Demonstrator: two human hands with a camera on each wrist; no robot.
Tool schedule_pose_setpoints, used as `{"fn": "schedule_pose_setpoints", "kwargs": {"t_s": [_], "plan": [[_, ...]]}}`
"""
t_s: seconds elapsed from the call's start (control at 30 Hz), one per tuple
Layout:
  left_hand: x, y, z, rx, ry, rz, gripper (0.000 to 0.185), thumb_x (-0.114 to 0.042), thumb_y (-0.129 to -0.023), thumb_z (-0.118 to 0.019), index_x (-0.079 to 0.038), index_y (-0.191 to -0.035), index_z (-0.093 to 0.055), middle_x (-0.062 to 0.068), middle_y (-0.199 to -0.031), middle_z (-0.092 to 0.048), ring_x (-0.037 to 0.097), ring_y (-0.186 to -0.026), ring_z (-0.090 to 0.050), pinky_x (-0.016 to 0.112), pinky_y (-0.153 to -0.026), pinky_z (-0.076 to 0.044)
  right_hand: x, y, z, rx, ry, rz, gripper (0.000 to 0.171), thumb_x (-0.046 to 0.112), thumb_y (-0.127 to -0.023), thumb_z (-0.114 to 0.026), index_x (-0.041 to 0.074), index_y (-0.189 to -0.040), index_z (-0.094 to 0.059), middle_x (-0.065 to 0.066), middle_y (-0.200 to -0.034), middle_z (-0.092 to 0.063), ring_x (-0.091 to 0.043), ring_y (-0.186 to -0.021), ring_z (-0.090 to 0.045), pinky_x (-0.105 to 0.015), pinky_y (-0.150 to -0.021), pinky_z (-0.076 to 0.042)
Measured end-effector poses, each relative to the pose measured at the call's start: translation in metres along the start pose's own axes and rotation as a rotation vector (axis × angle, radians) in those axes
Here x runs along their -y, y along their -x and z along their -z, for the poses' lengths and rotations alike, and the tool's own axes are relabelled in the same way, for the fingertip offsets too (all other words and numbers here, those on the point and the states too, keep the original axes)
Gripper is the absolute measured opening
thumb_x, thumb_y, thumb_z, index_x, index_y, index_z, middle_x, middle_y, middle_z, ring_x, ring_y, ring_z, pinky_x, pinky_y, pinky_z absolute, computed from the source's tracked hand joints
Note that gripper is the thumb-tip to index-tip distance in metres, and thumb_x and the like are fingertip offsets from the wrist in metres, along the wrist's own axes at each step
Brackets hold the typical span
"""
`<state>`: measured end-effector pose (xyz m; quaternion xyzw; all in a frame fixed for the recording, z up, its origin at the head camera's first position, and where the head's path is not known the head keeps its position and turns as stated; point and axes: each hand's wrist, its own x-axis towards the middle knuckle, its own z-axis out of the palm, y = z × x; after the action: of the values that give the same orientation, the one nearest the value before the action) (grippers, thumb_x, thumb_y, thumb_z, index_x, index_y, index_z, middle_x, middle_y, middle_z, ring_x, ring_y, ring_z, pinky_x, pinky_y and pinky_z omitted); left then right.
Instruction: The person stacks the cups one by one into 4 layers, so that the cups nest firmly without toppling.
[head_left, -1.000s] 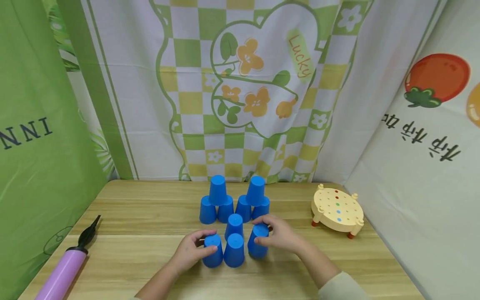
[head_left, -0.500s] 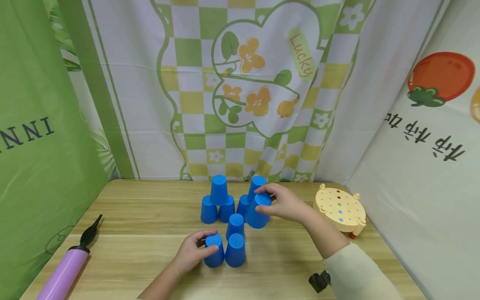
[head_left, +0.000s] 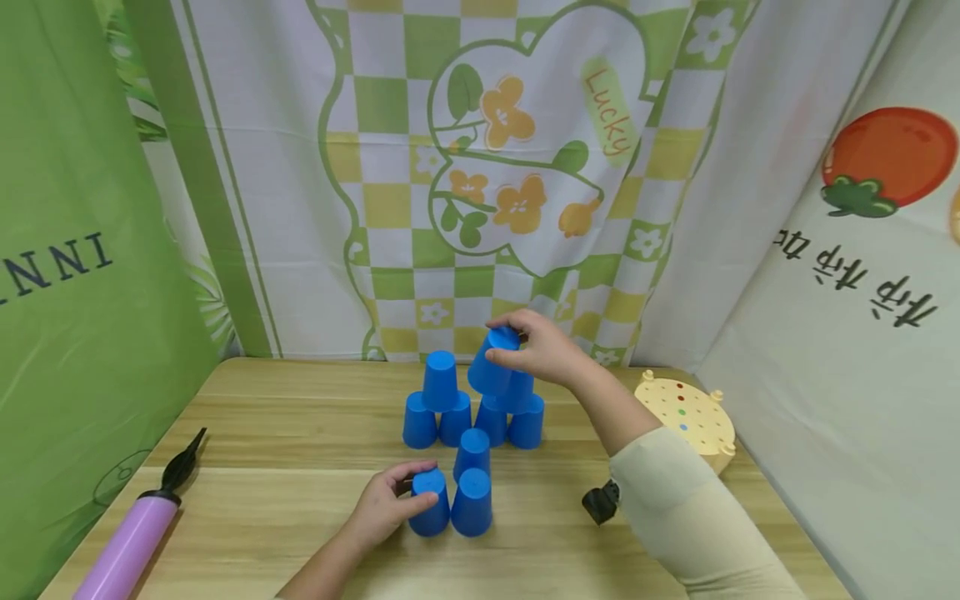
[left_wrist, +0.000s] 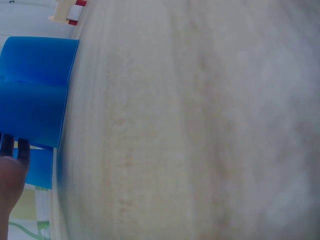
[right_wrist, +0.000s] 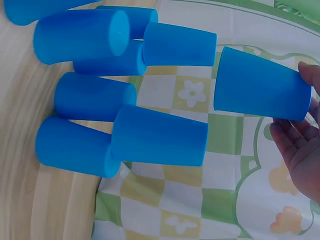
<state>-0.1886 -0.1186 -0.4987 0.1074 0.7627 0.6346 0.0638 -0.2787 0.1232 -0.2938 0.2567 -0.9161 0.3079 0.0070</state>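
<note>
So the right hand (head_left: 542,350) has its grip curled around the closed end of a blue cup (head_left: 491,367), held upside down in the air, mouth facing down and tipped a little toward the left. Its long axis is close to vertical, just leaning. It hangs right above the back stack (head_left: 472,408), between the two cups sitting on that stack's second row and slightly over the right one.

The left hand (head_left: 390,500) is down near the front of the tabletop (head_left: 285,467), fingers wrapped around the front-left cup (head_left: 430,502) of a small cluster (head_left: 463,487) of three inverted cups. That cup stands upright on its rim, axis vertical, touching its neighbour.

All the cups look like smooth, glossy plastic, same bright blue, tapered with flat bottoms. The tabletop is pale wood grain with a matte finish.

Off to the left lies a lilac pump (head_left: 131,537) with a black nozzle, cylinder shaped, pointing away toward the back. On the right there's a cream round peg board (head_left: 686,417) on short legs with coloured dots. Printed fabric hangs behind it all.
</note>
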Motion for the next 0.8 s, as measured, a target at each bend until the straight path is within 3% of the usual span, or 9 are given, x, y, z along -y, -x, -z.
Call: {"fn": "schedule_pose_setpoints", "kwargs": {"t_s": [0.33, 0.53, 0.8], "plan": [[-0.006, 0.002, 0.0, 0.009, -0.008, 0.007, 0.051, -0.029, -0.073, -0.067, -0.009, -0.117, -0.052, 0.008, -0.121, -0.053, 0.028, -0.111, -0.048, 0.04, -0.09, -0.043, -0.001, -0.03, -0.012, 0.008, 0.095, -0.038, 0.046, 0.044, -0.077, -0.058, 0.025, -0.118, -0.05, 0.004, -0.121, -0.049, -0.016, -0.109, -0.047, -0.034, -0.089, -0.044], [-0.002, 0.001, 0.002, 0.011, -0.016, 0.011, 0.052, -0.033, -0.072, -0.067, -0.014, -0.118, -0.053, 0.005, -0.122, -0.053, 0.029, -0.112, -0.047, 0.041, -0.089, -0.044, -0.008, -0.037, -0.025, 0.031, 0.132, -0.068, 0.048, 0.041, -0.077, -0.059, 0.02, -0.119, -0.05, 0.001, -0.121, -0.051, -0.018, -0.11, -0.048, -0.035, -0.089, -0.044], [0.0, 0.0, 0.003, 0.017, -0.027, 0.005, 0.053, -0.034, -0.073, -0.067, -0.011, -0.119, -0.052, 0.006, -0.121, -0.053, 0.029, -0.112, -0.048, 0.041, -0.089, -0.044, -0.019, -0.043, -0.041, 0.064, 0.165, -0.123, 0.047, 0.041, -0.077, -0.06, 0.02, -0.118, -0.051, 0.002, -0.121, -0.052, -0.018, -0.112, -0.048, -0.036, -0.091, -0.043]]}}
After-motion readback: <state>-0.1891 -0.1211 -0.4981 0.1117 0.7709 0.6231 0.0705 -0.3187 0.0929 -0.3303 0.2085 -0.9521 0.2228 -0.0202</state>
